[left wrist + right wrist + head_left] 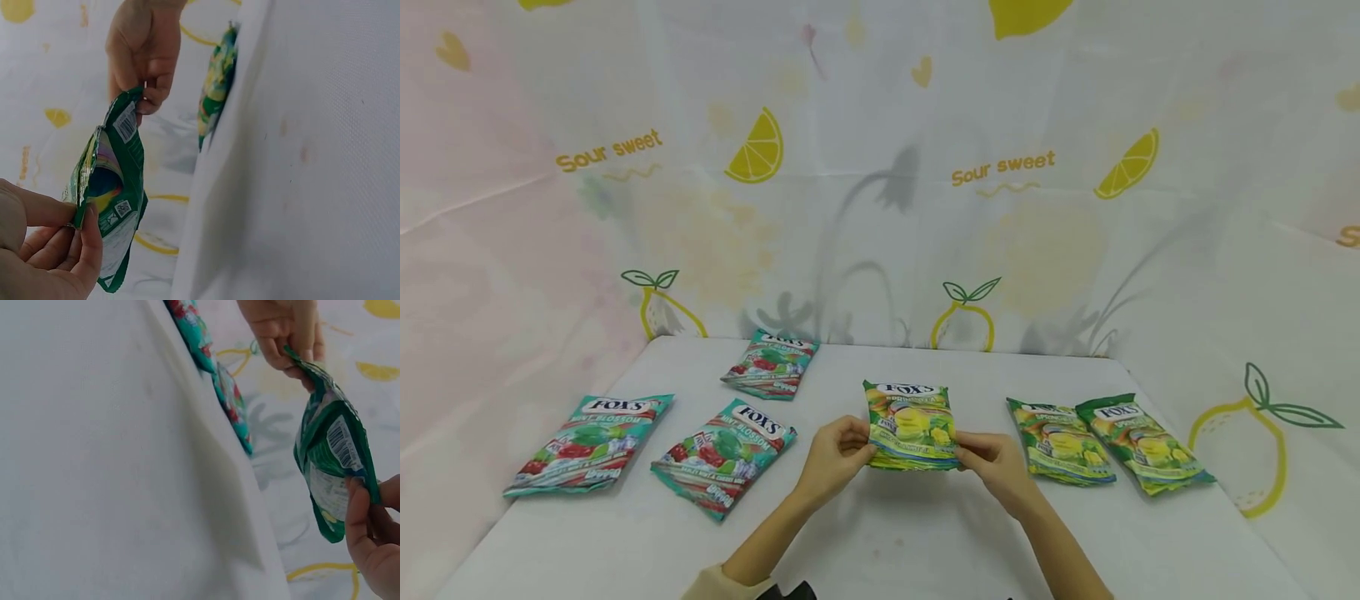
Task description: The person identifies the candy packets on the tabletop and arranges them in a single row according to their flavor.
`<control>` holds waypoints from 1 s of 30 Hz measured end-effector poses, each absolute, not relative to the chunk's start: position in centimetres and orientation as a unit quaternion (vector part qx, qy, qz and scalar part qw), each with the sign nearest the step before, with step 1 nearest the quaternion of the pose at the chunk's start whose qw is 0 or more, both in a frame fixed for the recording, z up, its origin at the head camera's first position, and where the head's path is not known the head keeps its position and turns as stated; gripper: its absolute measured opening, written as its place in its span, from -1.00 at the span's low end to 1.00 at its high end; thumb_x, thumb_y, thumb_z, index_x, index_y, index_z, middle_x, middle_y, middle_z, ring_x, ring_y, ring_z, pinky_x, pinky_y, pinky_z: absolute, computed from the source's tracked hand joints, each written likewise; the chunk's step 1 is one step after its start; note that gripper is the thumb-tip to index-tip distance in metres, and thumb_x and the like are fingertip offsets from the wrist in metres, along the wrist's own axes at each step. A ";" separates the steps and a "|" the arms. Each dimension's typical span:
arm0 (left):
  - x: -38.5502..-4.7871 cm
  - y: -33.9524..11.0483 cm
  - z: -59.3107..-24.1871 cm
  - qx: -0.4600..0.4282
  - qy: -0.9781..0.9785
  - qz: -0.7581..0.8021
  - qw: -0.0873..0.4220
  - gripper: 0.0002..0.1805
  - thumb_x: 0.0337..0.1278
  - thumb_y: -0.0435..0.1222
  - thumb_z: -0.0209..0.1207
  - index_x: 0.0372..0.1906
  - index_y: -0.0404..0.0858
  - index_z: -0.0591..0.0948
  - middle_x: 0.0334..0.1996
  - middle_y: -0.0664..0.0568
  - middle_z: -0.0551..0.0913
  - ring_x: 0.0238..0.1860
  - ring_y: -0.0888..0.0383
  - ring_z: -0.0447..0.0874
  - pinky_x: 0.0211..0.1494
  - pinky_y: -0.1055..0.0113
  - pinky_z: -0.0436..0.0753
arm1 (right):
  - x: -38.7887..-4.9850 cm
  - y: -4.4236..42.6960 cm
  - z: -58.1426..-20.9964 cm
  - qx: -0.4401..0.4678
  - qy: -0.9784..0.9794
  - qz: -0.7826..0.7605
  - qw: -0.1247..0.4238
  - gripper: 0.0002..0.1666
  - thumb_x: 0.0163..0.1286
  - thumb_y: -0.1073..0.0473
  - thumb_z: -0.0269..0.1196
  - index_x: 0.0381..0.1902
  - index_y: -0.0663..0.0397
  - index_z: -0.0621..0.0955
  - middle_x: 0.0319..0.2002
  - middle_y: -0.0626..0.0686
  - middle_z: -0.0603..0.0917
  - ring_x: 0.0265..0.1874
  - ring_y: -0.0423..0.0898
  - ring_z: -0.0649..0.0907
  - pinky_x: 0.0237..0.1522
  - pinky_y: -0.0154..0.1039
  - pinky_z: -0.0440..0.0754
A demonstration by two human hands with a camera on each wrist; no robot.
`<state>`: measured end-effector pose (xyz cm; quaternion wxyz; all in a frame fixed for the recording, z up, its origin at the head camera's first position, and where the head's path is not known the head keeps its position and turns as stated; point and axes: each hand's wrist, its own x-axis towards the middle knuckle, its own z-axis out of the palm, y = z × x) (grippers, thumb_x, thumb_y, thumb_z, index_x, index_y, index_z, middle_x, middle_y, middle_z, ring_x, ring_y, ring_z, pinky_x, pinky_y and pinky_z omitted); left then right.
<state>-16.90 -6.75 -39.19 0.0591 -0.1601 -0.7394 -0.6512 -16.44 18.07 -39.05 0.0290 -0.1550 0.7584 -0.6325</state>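
Between my two hands a green and yellow candy bag with "FOX'S" lettering is held up above the table, its lemon-printed front facing me. My left hand pinches the bag's left lower edge between thumb and fingers. On the opposite edge, my right hand does the same. Both wrist views show the bag's back; a barcode label is visible in the right wrist view. In the left wrist view, my left hand is near and my right hand is beyond the bag.
Two more green and yellow bags, one beside the other, lie to the right. Three teal and red bags lie left: one far back, one outermost, one nearer. A lemon-printed cloth hangs behind the white table.
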 end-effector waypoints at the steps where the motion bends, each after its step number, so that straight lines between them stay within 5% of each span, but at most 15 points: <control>1: -16.9 -6.5 -39.3 -0.163 -0.739 -0.651 0.059 -0.87 -0.04 -0.62 0.17 -0.31 -0.52 0.53 -0.37 -0.24 0.66 -0.32 0.02 0.64 -0.22 0.39 0.64 | -16.4 18.3 -39.0 -0.154 0.759 -0.631 0.030 -0.60 0.29 0.47 0.09 0.05 0.68 0.42 0.00 0.51 0.52 -0.30 -0.31 0.63 -0.23 -0.39 0.61; 20: -15.9 -2.7 -38.2 -0.200 -0.747 -0.633 0.040 -0.89 -0.05 -0.67 0.11 -0.33 -0.61 0.49 -0.39 -0.34 0.61 -0.31 -0.15 0.63 -0.24 0.34 0.65 | -16.0 22.2 -39.7 -0.118 0.783 -0.611 0.010 -0.57 0.31 0.44 0.11 0.09 0.65 0.40 0.08 0.50 0.46 -0.20 -0.35 0.61 -0.18 -0.40 0.61; 30: -18.2 -0.8 -41.9 -0.210 -0.749 -0.626 0.049 -0.87 -0.06 -0.61 0.17 -0.33 -0.50 0.52 -0.40 -0.16 0.62 -0.35 0.09 0.62 -0.26 0.44 0.62 | -16.2 23.7 -39.9 -0.066 0.795 -0.603 0.015 -0.56 0.31 0.43 0.11 0.11 0.62 0.40 0.12 0.47 0.45 -0.24 -0.36 0.60 -0.16 -0.43 0.58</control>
